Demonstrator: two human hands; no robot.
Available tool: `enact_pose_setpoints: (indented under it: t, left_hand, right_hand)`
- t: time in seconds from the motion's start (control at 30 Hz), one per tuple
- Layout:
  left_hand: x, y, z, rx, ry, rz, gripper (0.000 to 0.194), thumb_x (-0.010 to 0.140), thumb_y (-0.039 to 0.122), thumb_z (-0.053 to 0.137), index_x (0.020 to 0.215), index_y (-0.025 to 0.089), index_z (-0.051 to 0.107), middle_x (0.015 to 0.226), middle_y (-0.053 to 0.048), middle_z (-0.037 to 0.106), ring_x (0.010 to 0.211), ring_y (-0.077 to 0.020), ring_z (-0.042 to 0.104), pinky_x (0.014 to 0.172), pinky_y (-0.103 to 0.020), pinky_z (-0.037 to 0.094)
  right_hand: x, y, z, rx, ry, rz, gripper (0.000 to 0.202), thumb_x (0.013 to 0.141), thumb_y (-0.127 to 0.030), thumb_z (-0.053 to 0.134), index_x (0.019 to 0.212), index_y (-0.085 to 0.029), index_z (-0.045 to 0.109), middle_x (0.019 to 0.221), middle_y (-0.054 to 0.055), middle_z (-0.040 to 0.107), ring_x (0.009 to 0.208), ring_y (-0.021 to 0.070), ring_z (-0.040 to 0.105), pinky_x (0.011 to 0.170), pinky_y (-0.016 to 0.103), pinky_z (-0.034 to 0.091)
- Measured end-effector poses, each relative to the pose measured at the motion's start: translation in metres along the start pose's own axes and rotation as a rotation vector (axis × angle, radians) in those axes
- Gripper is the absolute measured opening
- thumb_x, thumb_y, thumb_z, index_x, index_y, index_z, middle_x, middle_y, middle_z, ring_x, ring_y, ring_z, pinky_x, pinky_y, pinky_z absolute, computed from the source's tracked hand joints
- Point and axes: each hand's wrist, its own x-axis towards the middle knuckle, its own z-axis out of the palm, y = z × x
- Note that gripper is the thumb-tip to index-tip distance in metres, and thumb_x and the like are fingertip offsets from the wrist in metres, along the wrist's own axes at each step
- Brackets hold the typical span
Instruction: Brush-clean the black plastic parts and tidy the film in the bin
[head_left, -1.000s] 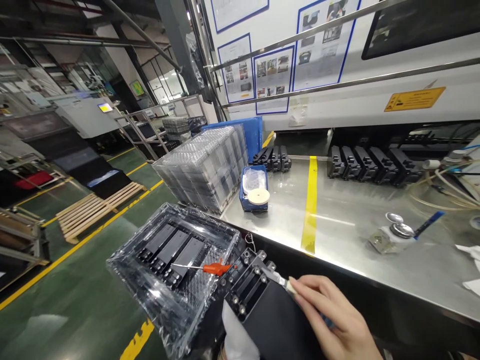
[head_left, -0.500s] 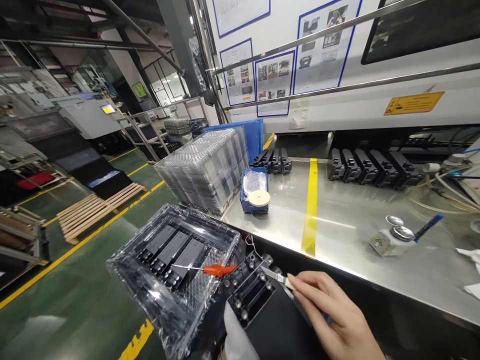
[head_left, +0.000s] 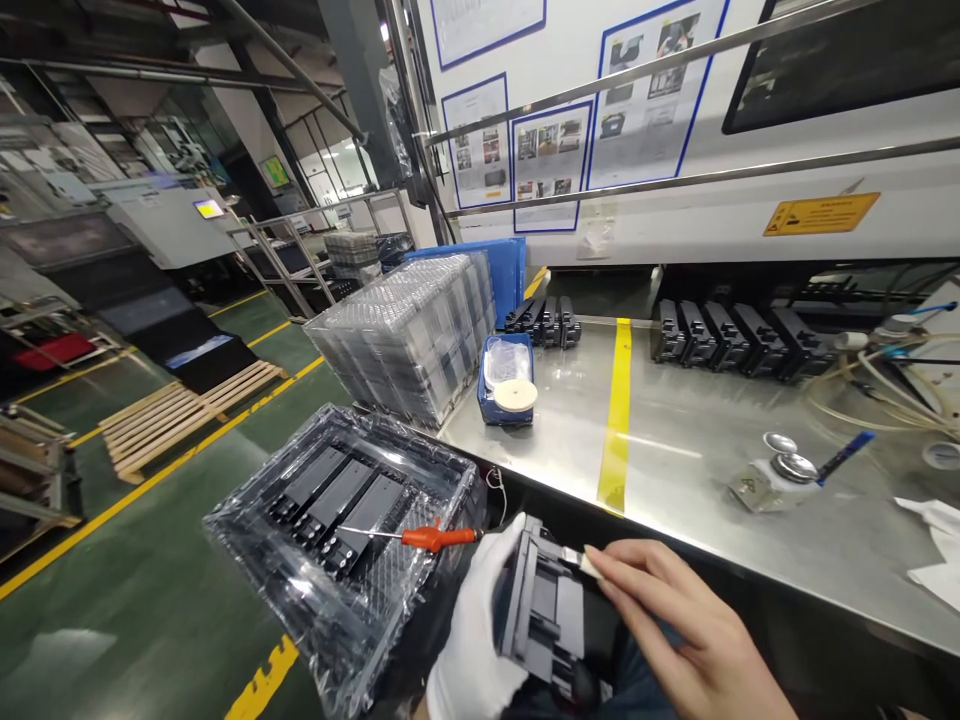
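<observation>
My left hand point(head_left: 474, 625), in a white glove, grips a black plastic part point(head_left: 546, 618) and holds it turned up on its edge at the bottom middle. My bare right hand point(head_left: 682, 635) holds a small blade tool point(head_left: 576, 560) with its tip against the top of that part. To the left sits a clear plastic tray point(head_left: 300, 590) with three black parts point(head_left: 341, 505) in it. An orange-handled screwdriver point(head_left: 427, 538) lies across the tray's right side.
A steel bench point(head_left: 675, 470) with a yellow stripe point(head_left: 616, 420) runs ahead. On it stand a stack of clear trays point(head_left: 409, 335), a blue bin point(head_left: 491, 405) with a white disc, rows of black parts point(head_left: 739, 340), a metal dispenser point(head_left: 780, 470) and tubing.
The black part lay flat with its open face up; now my gloved left hand has come up and turned it onto its edge. My right hand stayed on the blade tool.
</observation>
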Motion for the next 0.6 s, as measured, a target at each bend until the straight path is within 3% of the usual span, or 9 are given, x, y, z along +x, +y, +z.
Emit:
enact_pose_setpoints:
  t: [0.07,0.27,0.37,0.4,0.5,0.6]
  left_hand:
    - [0.002,0.001,0.001,0.108,0.020,0.067,0.065,0.065,0.029,0.088,0.128,0.027,0.070,0.147,-0.005,0.055,0.147,-0.0332,0.033,0.127,-0.034,0.013]
    - [-0.019,0.005,0.004,0.664,0.083,0.289,0.069,0.079,0.037,0.072,0.145,0.033,0.053,0.154,-0.003,0.048,0.144,-0.0378,0.038,0.125,-0.048,0.027]
    - [-0.031,0.013,0.005,0.721,0.093,0.288,0.068,0.079,0.042,0.072,0.144,0.039,0.053,0.155,0.002,0.046,0.144,-0.0386,0.039,0.124,-0.051,0.029]
    - [-0.034,0.015,0.004,0.742,0.095,0.282,0.067,0.079,0.044,0.073,0.144,0.040,0.054,0.155,0.003,0.046,0.144,-0.0388,0.040,0.124,-0.051,0.029]
    - [-0.038,0.018,0.003,0.792,0.071,0.253,0.065,0.079,0.048,0.074,0.141,0.042,0.056,0.151,0.004,0.051,0.140,-0.0376,0.045,0.122,-0.051,0.033]
    - [-0.037,0.018,0.002,0.820,0.019,0.240,0.057,0.081,0.049,0.072,0.137,0.043,0.060,0.146,0.004,0.056,0.137,-0.0346,0.049,0.122,-0.049,0.033]
  right_hand:
    - [0.000,0.000,-0.002,-0.037,0.008,0.014,0.024,0.099,-0.017,0.053,0.115,-0.023,0.069,0.093,0.006,0.067,0.083,0.0142,0.069,0.071,0.019,0.058]
    - [0.000,-0.002,-0.006,0.023,-0.018,0.053,0.025,0.097,-0.020,0.057,0.116,-0.026,0.072,0.095,0.005,0.070,0.085,0.0140,0.070,0.073,0.018,0.057]
    - [-0.002,0.001,-0.006,0.120,-0.013,0.223,0.019,0.096,-0.029,0.060,0.107,-0.026,0.075,0.092,0.004,0.072,0.079,0.0144,0.070,0.071,0.019,0.056]
    - [-0.002,0.003,-0.005,0.196,-0.067,0.331,0.020,0.097,-0.036,0.059,0.100,-0.024,0.075,0.085,0.004,0.072,0.071,0.0140,0.068,0.064,0.019,0.055]
    - [-0.004,0.003,-0.002,0.450,-0.298,0.656,0.053,0.096,-0.062,0.050,0.069,-0.018,0.064,0.058,0.000,0.056,0.049,0.0100,0.047,0.046,0.021,0.041]
    - [-0.002,0.000,0.002,0.581,-0.446,0.759,0.067,0.088,-0.078,0.046,0.062,-0.017,0.055,0.052,-0.003,0.042,0.049,0.0084,0.035,0.047,0.022,0.032]
